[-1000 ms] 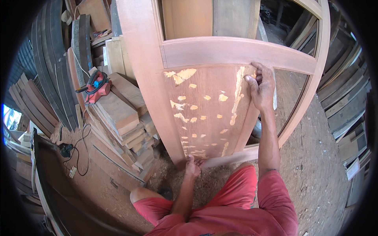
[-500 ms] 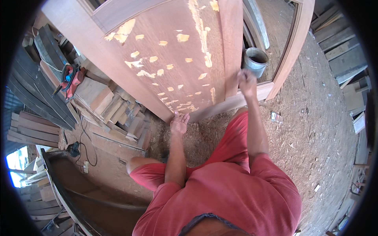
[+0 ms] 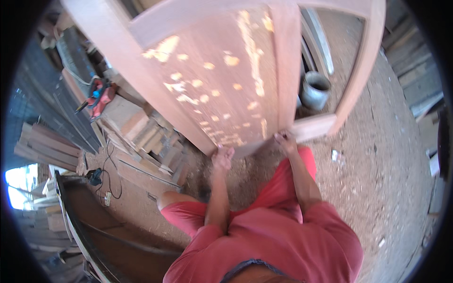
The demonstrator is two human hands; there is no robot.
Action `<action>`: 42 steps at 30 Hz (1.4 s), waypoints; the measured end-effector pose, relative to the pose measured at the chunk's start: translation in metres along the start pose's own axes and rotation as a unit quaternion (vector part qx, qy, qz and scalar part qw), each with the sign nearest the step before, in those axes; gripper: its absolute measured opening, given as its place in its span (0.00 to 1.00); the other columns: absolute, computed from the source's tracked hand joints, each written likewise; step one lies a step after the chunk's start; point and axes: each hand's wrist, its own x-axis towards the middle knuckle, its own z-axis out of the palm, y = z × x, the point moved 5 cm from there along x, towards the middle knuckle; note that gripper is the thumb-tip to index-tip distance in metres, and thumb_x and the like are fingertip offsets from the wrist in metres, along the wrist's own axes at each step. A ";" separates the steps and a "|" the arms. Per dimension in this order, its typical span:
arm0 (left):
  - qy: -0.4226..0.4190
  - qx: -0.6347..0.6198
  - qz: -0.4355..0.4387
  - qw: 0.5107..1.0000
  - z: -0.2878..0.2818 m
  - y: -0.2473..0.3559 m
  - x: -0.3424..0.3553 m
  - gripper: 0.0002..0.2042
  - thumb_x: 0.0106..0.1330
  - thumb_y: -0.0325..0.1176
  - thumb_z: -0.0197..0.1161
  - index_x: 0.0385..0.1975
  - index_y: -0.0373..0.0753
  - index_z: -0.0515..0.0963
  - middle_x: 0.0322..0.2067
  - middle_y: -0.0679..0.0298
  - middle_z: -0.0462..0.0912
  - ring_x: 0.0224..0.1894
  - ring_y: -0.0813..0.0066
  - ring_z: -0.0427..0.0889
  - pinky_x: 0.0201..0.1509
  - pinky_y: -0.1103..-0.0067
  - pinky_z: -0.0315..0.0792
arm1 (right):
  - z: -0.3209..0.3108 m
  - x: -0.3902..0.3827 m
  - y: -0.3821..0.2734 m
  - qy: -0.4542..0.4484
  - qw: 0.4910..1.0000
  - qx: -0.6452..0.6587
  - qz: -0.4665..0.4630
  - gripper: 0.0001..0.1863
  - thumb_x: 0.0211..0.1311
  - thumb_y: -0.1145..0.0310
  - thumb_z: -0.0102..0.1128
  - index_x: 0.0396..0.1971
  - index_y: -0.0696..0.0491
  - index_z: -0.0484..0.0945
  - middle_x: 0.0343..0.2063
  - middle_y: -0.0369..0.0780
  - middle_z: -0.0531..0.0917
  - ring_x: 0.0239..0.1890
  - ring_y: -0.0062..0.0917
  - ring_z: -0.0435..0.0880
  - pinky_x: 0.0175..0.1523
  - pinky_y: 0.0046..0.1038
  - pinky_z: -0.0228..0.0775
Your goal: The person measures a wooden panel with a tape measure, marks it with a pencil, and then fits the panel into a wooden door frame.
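A large wooden panelled frame [image 3: 278, 80] leans in front of me, its panel [image 3: 214, 75] marked with many pale filler patches. At the frame's lower left corner, my left hand [image 3: 222, 158] rests against the edge, slightly blurred, fingers apart. Along the bottom rail [image 3: 311, 127], near the foot of the upright, my right hand [image 3: 286, 142] has its fingers curled together. Whatever those fingers may hold is too small to make out. Behind the frame's right opening stands a grey metal pot [image 3: 316, 90].
A red power tool [image 3: 101, 99] lies on stacked wood offcuts [image 3: 151, 134] at left. A dark curved trough-like piece [image 3: 113, 236] sits lower left, near a cable [image 3: 106, 174]. Sawdust covers the floor [image 3: 373, 188] at right, with timber [image 3: 415, 70] piled beyond.
My right hand has moved from beside the pot down and left to the bottom rail. My left hand stays at the lower left corner. The whole view has shifted slightly.
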 end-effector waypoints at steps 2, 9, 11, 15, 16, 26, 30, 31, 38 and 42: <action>0.046 0.048 0.005 0.998 0.021 -0.006 -0.009 0.24 0.70 0.42 0.61 0.53 0.29 0.62 0.36 0.52 0.79 0.40 0.55 0.84 0.46 0.60 0.83 | -0.012 -0.001 0.000 0.015 0.999 0.018 -0.023 0.08 0.64 0.71 0.64 0.26 0.52 0.74 0.22 0.29 0.73 0.25 0.14 0.70 0.29 0.20 0.65; 0.019 0.032 -0.014 0.999 0.003 -0.013 0.005 0.25 0.67 0.41 0.65 0.53 0.34 0.61 0.39 0.52 0.77 0.44 0.52 0.83 0.51 0.59 0.81 | -0.013 0.003 0.008 0.018 0.994 -0.097 -0.054 0.04 0.64 0.73 0.60 0.31 0.56 0.75 0.22 0.32 0.74 0.24 0.15 0.71 0.27 0.19 0.64; 0.029 0.034 -0.018 0.999 0.012 -0.011 0.001 0.25 0.67 0.41 0.66 0.52 0.33 0.61 0.39 0.52 0.77 0.43 0.53 0.83 0.50 0.60 0.82 | -0.022 0.000 -0.019 0.081 0.953 -0.270 -0.112 0.08 0.64 0.70 0.59 0.34 0.60 0.75 0.26 0.40 0.76 0.31 0.27 0.74 0.38 0.31 0.68; 0.025 0.025 -0.011 0.999 0.022 -0.008 -0.013 0.24 0.67 0.41 0.66 0.50 0.33 0.61 0.39 0.55 0.76 0.41 0.56 0.84 0.46 0.63 0.84 | -0.005 -0.025 -0.175 0.187 0.860 -0.388 -0.274 0.16 0.66 0.64 0.58 0.41 0.64 0.72 0.34 0.51 0.74 0.42 0.44 0.73 0.51 0.43 0.64; 0.020 0.016 -0.011 1.000 0.021 -0.010 -0.009 0.23 0.67 0.40 0.66 0.50 0.34 0.61 0.38 0.55 0.76 0.40 0.57 0.84 0.46 0.63 0.84 | 0.007 -0.026 -0.225 0.174 0.865 -0.384 -0.273 0.18 0.66 0.63 0.59 0.43 0.64 0.72 0.36 0.51 0.73 0.44 0.44 0.72 0.52 0.43 0.63; 0.001 -0.012 0.020 1.000 0.029 -0.005 -0.012 0.24 0.69 0.34 0.63 0.58 0.34 0.59 0.47 0.55 0.73 0.40 0.62 0.82 0.47 0.66 0.83 | 0.144 -0.004 -0.486 0.193 0.622 -0.451 -0.610 0.21 0.59 0.65 0.67 0.52 0.52 0.79 0.48 0.48 0.76 0.56 0.41 0.70 0.60 0.43 0.59; 0.029 -0.019 0.021 0.999 0.025 -0.016 -0.010 0.24 0.69 0.33 0.62 0.59 0.36 0.59 0.49 0.54 0.73 0.41 0.64 0.82 0.47 0.67 0.83 | 0.143 0.012 -0.476 0.165 0.621 -0.421 -0.640 0.21 0.57 0.64 0.69 0.51 0.51 0.79 0.47 0.46 0.78 0.54 0.39 0.72 0.60 0.42 0.58; 0.020 -0.022 0.021 0.999 0.026 -0.018 -0.011 0.25 0.69 0.33 0.63 0.60 0.36 0.58 0.50 0.54 0.73 0.42 0.64 0.82 0.47 0.68 0.83 | 0.142 0.012 -0.474 0.165 0.622 -0.411 -0.646 0.21 0.57 0.63 0.69 0.51 0.51 0.79 0.46 0.46 0.79 0.54 0.39 0.72 0.60 0.42 0.57; 0.003 -0.064 0.014 0.998 0.025 -0.024 -0.005 0.25 0.68 0.33 0.65 0.59 0.37 0.59 0.49 0.56 0.74 0.42 0.66 0.82 0.46 0.69 0.83 | 0.150 0.011 -0.475 0.134 0.633 -0.418 -0.638 0.21 0.60 0.62 0.66 0.52 0.54 0.78 0.49 0.45 0.80 0.55 0.39 0.73 0.62 0.41 0.57; -0.051 -0.086 -0.012 0.995 0.010 -0.025 0.005 0.22 0.68 0.32 0.64 0.57 0.36 0.62 0.47 0.57 0.74 0.40 0.66 0.82 0.46 0.68 0.84 | 0.150 0.014 -0.478 0.117 0.660 -0.412 -0.617 0.22 0.60 0.63 0.67 0.53 0.53 0.77 0.50 0.44 0.79 0.57 0.38 0.71 0.64 0.40 0.55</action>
